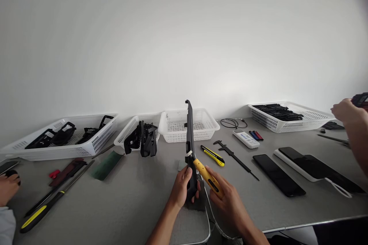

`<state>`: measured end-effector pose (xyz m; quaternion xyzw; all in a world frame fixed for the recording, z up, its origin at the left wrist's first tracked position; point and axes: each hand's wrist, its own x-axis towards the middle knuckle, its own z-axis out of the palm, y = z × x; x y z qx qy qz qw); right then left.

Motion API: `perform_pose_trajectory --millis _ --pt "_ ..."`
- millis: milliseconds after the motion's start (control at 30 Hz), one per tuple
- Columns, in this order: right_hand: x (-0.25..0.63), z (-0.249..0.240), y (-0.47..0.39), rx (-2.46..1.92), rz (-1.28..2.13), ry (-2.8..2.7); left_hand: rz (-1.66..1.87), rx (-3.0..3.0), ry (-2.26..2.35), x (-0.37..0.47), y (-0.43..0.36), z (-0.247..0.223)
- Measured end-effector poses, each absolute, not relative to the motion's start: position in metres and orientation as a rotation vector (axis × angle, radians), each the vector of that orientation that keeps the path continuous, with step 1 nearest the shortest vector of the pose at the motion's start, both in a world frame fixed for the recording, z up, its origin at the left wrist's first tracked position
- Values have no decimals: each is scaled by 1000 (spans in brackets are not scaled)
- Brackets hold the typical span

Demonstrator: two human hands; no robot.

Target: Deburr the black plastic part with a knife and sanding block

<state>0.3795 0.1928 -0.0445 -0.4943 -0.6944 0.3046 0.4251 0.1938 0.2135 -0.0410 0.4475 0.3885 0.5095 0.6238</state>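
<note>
My left hand (181,187) is closed round the lower end of a long, thin black plastic part (190,130), which stands nearly upright. In my right hand (227,199) is a yellow-handled tool (207,176) with a short pale tip, its exact kind unclear. That tip is at the part's edge, just above my left thumb; whether it touches cannot be made out. Behind the part stands a white plastic basket (172,136). A yellow utility knife (213,155) and a dark caliper (234,157) lie to the right of the part.
Black parts fill a small basket (120,141) and lie in larger baskets at left (89,147) and right (277,125). Files (46,210) lie at left. Phones (277,175) and a white meter-like device (246,139) lie at right. Other people's hands show at left (8,187) and right (349,113).
</note>
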Motion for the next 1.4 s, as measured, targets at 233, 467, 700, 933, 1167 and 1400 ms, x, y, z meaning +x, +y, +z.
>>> perform_pose_trajectory --millis 233,467,700,933,1167,1400 --pt "391 -59 167 -1220 892 -1752 1185 875 861 187 217 -44" --pt "387 -52 175 -1218 876 -1691 1139 970 950 187 216 -43" --pt "380 -55 191 -1175 890 -1678 1168 985 979 187 221 -48" --pt "379 -55 209 -1200 879 -1694 1122 839 908 184 223 -46" --pt "372 -49 238 -1156 815 -1725 1149 855 865 181 218 -43" --pt "361 -38 262 -1153 801 -1744 1148 922 912 183 217 -40"
